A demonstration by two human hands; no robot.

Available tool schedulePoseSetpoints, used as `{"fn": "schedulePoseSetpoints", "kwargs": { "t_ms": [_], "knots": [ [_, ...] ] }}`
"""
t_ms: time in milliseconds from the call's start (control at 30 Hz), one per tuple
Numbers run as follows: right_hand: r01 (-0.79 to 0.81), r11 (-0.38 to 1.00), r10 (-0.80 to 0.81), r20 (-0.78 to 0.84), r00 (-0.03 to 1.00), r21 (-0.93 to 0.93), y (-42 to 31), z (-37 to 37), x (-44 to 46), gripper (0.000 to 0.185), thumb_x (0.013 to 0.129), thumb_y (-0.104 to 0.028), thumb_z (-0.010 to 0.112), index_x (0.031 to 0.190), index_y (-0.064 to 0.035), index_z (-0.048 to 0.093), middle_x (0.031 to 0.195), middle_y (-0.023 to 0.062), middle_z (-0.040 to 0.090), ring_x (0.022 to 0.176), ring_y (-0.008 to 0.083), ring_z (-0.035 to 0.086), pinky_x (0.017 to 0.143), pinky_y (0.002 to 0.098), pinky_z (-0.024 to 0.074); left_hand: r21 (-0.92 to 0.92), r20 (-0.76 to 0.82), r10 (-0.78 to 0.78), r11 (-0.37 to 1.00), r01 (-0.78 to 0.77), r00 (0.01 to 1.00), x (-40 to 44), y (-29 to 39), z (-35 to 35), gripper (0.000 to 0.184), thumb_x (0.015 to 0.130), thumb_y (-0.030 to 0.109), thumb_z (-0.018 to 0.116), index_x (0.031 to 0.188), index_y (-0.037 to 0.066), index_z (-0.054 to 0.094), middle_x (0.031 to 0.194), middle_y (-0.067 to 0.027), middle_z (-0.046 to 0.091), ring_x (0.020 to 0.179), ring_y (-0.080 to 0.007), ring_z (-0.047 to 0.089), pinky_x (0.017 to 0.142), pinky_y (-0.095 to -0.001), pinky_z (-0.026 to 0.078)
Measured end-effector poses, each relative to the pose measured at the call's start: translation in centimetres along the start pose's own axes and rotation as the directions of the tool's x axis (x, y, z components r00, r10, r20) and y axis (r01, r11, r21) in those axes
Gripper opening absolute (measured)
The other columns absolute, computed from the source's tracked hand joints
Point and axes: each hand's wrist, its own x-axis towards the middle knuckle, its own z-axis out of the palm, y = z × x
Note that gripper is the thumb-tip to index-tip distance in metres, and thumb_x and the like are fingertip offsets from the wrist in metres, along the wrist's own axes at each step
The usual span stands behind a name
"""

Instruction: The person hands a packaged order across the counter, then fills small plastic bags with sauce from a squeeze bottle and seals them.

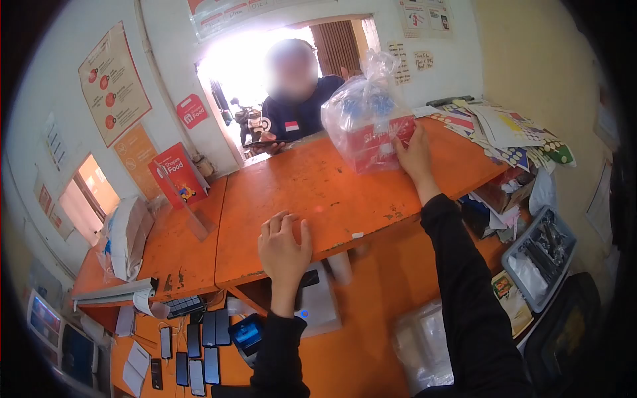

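Note:
My right hand (414, 156) is at the right end of a red box (375, 144) inside a clear plastic bag (349, 109). Its thumb lies against the front of the box and the fingers go round the side. The bag's top is gathered into a knot, and blue-and-clear items show through above the box, too blurred to name. The bagged box rests on the orange counter (292, 192). My left hand (284, 251) lies palm down near the counter's front edge, fingers stretched out and holding nothing.
Across the counter a person (312, 99) holds a phone (259, 144). A red Shopee Food stand (182, 176) and a white bag (126, 239) are at the left. Papers (504, 126) lie at the right. Several phones (211, 365) and a grey tray (541, 259) sit lower down.

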Motion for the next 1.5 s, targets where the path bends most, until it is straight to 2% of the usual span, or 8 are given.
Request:
{"fn": "schedulePoseSetpoints", "kwargs": {
  "t_ms": [133,300,467,567,800,1200,1400,1500],
  "knots": [
    [0.002,0.999,-0.003,-0.011,1.000,-0.047,0.1,0.2,0.2,0.078,0.087,-0.035,0.072,0.142,0.0026,0.032,0.131,0.0282,0.048,0.124,0.0447,0.046,0.102,0.0469,0.0413,-0.347,0.078,0.059,0.937,-0.028,0.995,3.2,0.3,0.6,0.020,0.091,0.019,0.062,0.099,0.002,0.070,0.107,-0.0124,0.070,0.101,-0.0294,0.065,0.085,-0.0370,0.051],
    [0.032,0.997,-0.033,-0.025,0.999,-0.064,0.3,0.4,0.0,0.079,0.086,-0.035,0.072,0.143,0.0027,0.031,0.128,0.0286,0.049,0.121,0.0446,0.047,0.101,0.0475,0.0416,-0.803,0.374,0.059,0.519,0.292,0.926,10.3,3.3,7.1,0.025,0.093,0.013,0.058,0.107,-0.006,0.067,0.099,-0.0198,0.071,0.092,-0.0244,0.071,0.081,-0.0331,0.052],
    [0.033,0.993,-0.034,-0.007,0.999,-0.112,0.2,0.7,0.1,0.076,0.086,-0.027,0.069,0.143,0.0037,0.030,0.128,0.0296,0.048,0.120,0.0446,0.048,0.101,0.0485,0.0412,-0.500,0.428,-0.043,0.821,0.276,0.903,13.2,7.0,14.0,0.042,0.087,0.007,0.053,0.126,-0.009,0.056,0.099,-0.0274,0.068,0.101,-0.0394,0.067,0.089,-0.0454,0.051],
    [0.024,0.997,-0.026,-0.013,1.000,-0.077,-0.1,0.6,0.5,0.067,0.086,-0.020,0.063,0.141,0.0049,0.033,0.126,0.0304,0.050,0.118,0.0449,0.049,0.101,0.0492,0.0408,-0.663,0.066,0.009,0.748,0.037,0.998,11.3,6.8,19.1,0.035,0.088,0.007,0.051,0.119,-0.009,0.058,0.102,-0.0325,0.063,0.096,-0.0472,0.063,0.080,-0.0472,0.051],
    [-0.074,0.997,0.075,0.014,0.997,-0.033,0.4,0.8,0.4,0.052,0.087,-0.016,0.051,0.132,0.0081,0.043,0.124,0.0304,0.053,0.117,0.0449,0.051,0.102,0.0488,0.0402,-0.787,0.235,-0.103,0.563,0.251,0.967,12.1,8.1,15.5,0.038,0.085,0.004,0.051,0.121,-0.003,0.058,0.093,-0.0265,0.069,0.093,-0.0419,0.068,0.081,-0.0476,0.052],
    [-0.080,0.997,0.080,-0.001,0.997,-0.002,-0.2,0.4,0.4,0.053,0.087,-0.016,0.051,0.133,0.0072,0.043,0.131,0.0298,0.051,0.122,0.0438,0.049,0.105,0.0471,0.0388,-0.671,0.427,0.119,0.706,0.226,0.896,12.0,6.6,14.1,0.060,0.076,0.003,0.055,0.134,-0.010,0.045,0.119,-0.0305,0.063,0.118,-0.0429,0.059,0.099,-0.0427,0.046],
    [-0.082,0.996,0.082,0.018,0.996,-0.021,-0.2,0.1,0.5,0.056,0.086,-0.015,0.051,0.136,0.0069,0.041,0.133,0.0294,0.050,0.125,0.0428,0.048,0.107,0.0460,0.0383,-0.650,0.255,0.255,0.759,-0.030,0.933,11.4,6.0,15.4,0.069,0.075,0.004,0.056,0.136,-0.020,0.034,0.105,-0.0325,0.064,0.102,-0.0446,0.064,0.092,-0.0453,0.048],
    [-0.036,0.999,0.038,0.066,0.997,-0.030,2.1,0.2,0.7,0.059,0.086,-0.014,0.051,0.139,0.0086,0.037,0.136,0.0298,0.047,0.128,0.0425,0.046,0.110,0.0457,0.0358,-0.631,0.446,0.133,0.748,0.206,0.885,12.1,7.5,13.2,0.068,0.076,0.004,0.056,0.137,-0.019,0.034,0.101,-0.0326,0.064,0.096,-0.0444,0.065,0.089,-0.0456,0.049]
  ]
}}
